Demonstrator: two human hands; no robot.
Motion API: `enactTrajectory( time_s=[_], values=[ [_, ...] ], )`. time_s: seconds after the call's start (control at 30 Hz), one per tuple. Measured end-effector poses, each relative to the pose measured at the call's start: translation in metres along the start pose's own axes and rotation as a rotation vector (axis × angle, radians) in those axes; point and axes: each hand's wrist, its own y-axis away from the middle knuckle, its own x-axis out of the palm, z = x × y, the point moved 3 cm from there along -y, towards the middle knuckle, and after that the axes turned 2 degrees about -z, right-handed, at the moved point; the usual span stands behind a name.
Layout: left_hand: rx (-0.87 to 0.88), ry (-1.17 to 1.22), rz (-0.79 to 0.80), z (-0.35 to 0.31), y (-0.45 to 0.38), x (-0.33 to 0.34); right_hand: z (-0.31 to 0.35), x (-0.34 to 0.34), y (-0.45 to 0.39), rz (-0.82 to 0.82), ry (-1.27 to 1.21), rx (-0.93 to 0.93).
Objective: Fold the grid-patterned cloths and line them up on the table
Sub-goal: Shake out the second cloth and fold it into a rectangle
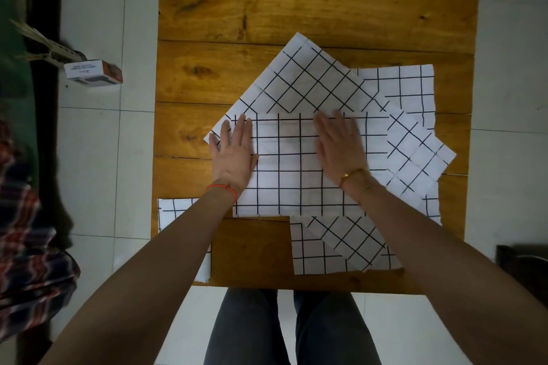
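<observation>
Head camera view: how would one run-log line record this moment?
left hand flat on top cloth | right hand flat on it | other cloths untidy beneath | table far end bare

Bare forearms, no sleeves in view. Left hand [234, 154]: thin orange-red cord bracelet [224, 188] round the wrist. Right hand [341, 148]: slim gold-coloured bracelet [354, 175] at the wrist, with a small bead or clasp on its inner side. No rings to be made out on the fingers [241, 130]. Dark grey trousers [292, 329] over both legs, low in the view.
</observation>
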Motion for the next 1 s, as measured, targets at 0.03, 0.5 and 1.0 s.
enactTrajectory(
  time_s=[0.03, 0.5, 1.0],
  values=[
    [-0.001, 0.001, 0.001, 0.000, 0.000, 0.000, -0.017, 0.002, 0.006, -0.004, 0.011, 0.053],
    [-0.015, 0.311, -0.225, 0.007, 0.009, 0.000, -0.094, 0.005, 0.033, -0.145, -0.182, 0.284],
    [-0.586, 0.811, -0.125, 0.017, 0.058, 0.031, 0.018, 0.010, 0.044, -0.082, -0.119, -0.071]
  ],
)
